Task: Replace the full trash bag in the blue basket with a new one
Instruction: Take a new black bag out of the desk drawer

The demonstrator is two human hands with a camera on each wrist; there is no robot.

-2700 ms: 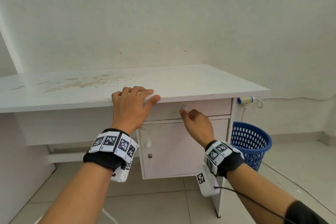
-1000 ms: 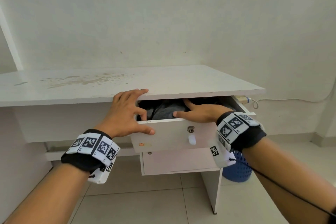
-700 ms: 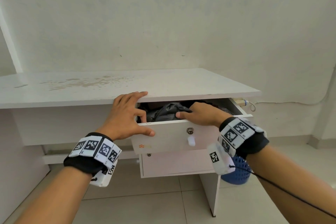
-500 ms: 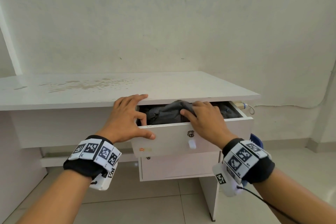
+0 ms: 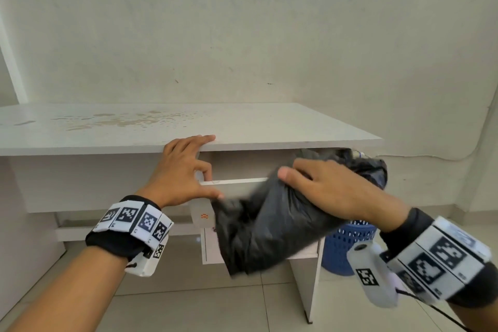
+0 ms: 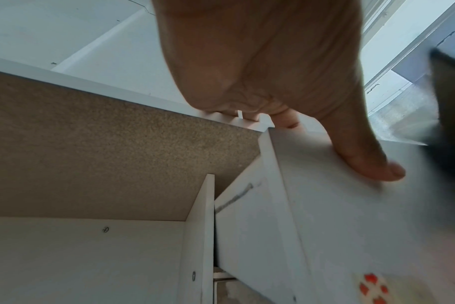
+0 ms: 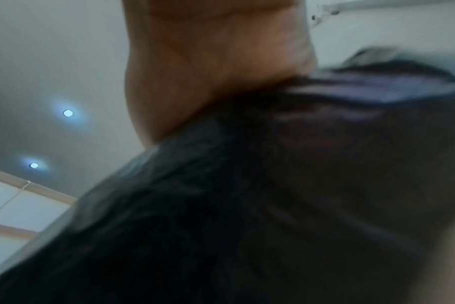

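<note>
A crumpled black trash bag [image 5: 269, 229] hangs out over the front of the open desk drawer [image 5: 237, 180], with its far end still at the drawer's right side. My right hand [image 5: 328, 188] grips the bag from above; the right wrist view shows that hand [image 7: 208, 61] on the blurred black bag [image 7: 273, 205]. My left hand [image 5: 188, 170] holds the drawer's top left corner, thumb pressed on the drawer front [image 6: 351, 226], other fingers at the desk edge. The blue basket [image 5: 342, 248] stands on the floor right of the desk, partly hidden by my right wrist.
The white desk [image 5: 134, 129] stands against a white wall, its top stained. A shut cabinet door [image 5: 211, 248] sits below the drawer. A cable [image 5: 431, 156] runs along the wall at the right. Tiled floor [image 5: 188, 304] lies in front.
The drawer came open, my right hand reached in and took hold of the black bag, and it has now drawn the bag out over the drawer front. My left hand stayed at the drawer's corner.
</note>
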